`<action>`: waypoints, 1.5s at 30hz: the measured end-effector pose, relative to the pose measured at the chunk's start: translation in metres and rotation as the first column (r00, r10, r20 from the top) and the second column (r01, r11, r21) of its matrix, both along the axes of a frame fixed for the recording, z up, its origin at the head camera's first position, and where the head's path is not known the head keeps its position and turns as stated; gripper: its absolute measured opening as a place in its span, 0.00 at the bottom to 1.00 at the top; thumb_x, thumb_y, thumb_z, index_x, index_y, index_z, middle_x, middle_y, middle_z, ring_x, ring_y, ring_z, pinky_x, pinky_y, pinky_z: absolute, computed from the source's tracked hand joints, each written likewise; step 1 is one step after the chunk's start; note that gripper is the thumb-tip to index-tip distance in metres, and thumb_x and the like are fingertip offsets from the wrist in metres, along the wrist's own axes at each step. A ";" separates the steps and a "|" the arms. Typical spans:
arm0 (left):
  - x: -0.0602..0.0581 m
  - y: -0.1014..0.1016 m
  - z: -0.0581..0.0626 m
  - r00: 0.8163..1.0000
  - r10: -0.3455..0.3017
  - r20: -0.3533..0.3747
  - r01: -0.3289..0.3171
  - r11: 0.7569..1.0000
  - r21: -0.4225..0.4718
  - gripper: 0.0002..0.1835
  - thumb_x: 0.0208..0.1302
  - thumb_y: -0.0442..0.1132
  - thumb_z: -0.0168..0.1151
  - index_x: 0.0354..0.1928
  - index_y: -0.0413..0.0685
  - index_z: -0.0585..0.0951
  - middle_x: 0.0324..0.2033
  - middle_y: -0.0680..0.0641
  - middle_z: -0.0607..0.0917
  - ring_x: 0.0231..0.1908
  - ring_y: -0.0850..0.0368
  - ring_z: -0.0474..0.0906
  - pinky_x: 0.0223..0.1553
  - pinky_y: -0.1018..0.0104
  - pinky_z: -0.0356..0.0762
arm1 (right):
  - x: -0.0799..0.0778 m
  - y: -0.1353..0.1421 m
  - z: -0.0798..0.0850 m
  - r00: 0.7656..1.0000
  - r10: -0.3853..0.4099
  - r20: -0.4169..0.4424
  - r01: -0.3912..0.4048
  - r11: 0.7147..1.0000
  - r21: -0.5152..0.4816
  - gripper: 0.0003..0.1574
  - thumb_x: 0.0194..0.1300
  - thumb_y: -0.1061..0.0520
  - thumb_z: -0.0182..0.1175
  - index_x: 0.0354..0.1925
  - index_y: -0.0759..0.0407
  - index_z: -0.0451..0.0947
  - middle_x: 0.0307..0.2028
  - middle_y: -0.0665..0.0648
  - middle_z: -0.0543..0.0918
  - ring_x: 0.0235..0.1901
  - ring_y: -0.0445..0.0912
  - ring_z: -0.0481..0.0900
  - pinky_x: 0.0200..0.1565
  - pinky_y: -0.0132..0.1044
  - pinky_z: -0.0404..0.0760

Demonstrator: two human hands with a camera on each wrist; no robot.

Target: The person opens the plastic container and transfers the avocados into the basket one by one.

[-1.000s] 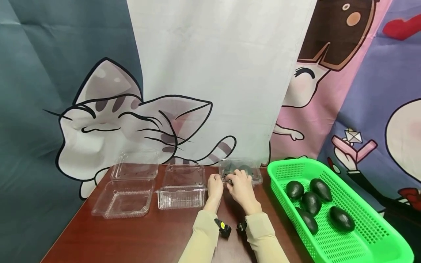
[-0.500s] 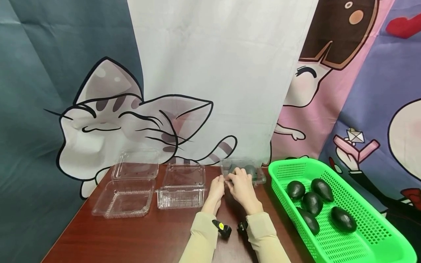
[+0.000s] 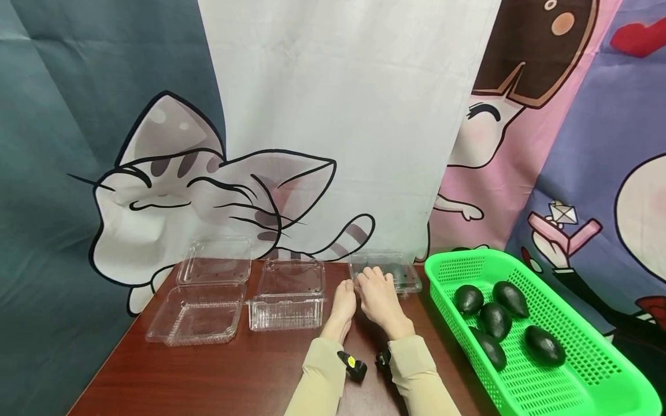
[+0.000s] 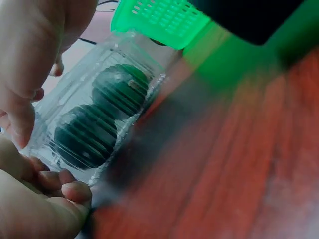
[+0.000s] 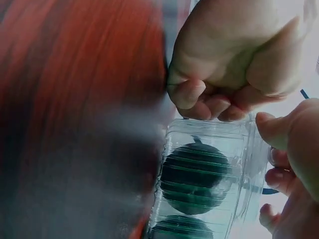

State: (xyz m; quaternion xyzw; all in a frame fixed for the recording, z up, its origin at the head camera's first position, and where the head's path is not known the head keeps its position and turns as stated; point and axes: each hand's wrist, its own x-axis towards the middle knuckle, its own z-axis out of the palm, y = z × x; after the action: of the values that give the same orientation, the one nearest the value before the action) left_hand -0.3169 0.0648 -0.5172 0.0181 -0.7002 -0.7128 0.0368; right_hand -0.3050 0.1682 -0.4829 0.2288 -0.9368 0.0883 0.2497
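Observation:
A clear plastic clamshell (image 3: 411, 282) lies at the back of the table with its lid down. Two dark avocados (image 4: 84, 137) show through its ribbed wall in the left wrist view. My left hand (image 3: 342, 301) is at the box's left end, its fingers curled against the corner, as the right wrist view also shows. Over the lid's near left edge, my right hand (image 3: 378, 296) holds the rim, thumb at the corner and fingers on the lid. The fingers hide part of the box in the head view.
Two open clear clamshells (image 3: 200, 318) stand on the left, the smaller clamshell (image 3: 286, 313) nearer my left hand. To the right is a green plastic basket (image 3: 593, 346) with several avocados (image 3: 543, 346). A printed cloth (image 3: 338, 115) hangs behind the table.
The filled clamshell has shifted slightly right. My left hand has turned and moved a little right with it. My right hand's fingers have drawn closer together on the lid edge.

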 end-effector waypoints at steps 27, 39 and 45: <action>-0.003 -0.004 0.007 1.000 0.022 0.006 -0.019 0.951 -0.309 0.11 0.77 0.41 0.46 0.34 0.45 0.66 0.26 0.46 0.70 0.32 0.49 0.70 0.35 0.56 0.68 | 0.016 0.010 0.040 0.993 0.020 -0.119 -0.037 0.990 -0.139 0.08 0.60 0.59 0.69 0.32 0.54 0.77 0.31 0.53 0.75 0.35 0.53 0.71 0.34 0.47 0.67; 0.005 -0.002 0.012 0.998 0.011 -0.054 -0.029 0.942 -0.334 0.12 0.75 0.36 0.46 0.30 0.45 0.64 0.32 0.45 0.67 0.34 0.49 0.67 0.41 0.54 0.66 | 0.009 0.032 0.053 0.992 0.003 -0.126 -0.034 0.969 -0.244 0.08 0.59 0.60 0.71 0.35 0.52 0.80 0.30 0.51 0.80 0.34 0.52 0.73 0.34 0.47 0.66; 0.010 -0.001 0.009 0.999 -0.031 -0.037 0.017 0.944 -0.330 0.12 0.76 0.36 0.45 0.30 0.45 0.63 0.32 0.45 0.66 0.35 0.50 0.65 0.41 0.55 0.64 | -0.004 0.029 0.074 0.994 -0.004 -0.107 -0.017 0.980 -0.199 0.07 0.61 0.59 0.69 0.36 0.54 0.80 0.30 0.53 0.79 0.33 0.53 0.73 0.33 0.49 0.68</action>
State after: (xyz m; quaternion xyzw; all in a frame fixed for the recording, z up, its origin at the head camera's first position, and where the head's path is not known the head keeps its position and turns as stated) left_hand -0.3070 0.0638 -0.5086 -0.0117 -0.8087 -0.5863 0.0452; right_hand -0.3091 0.1969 -0.4093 0.2100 -0.9077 0.1702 0.3209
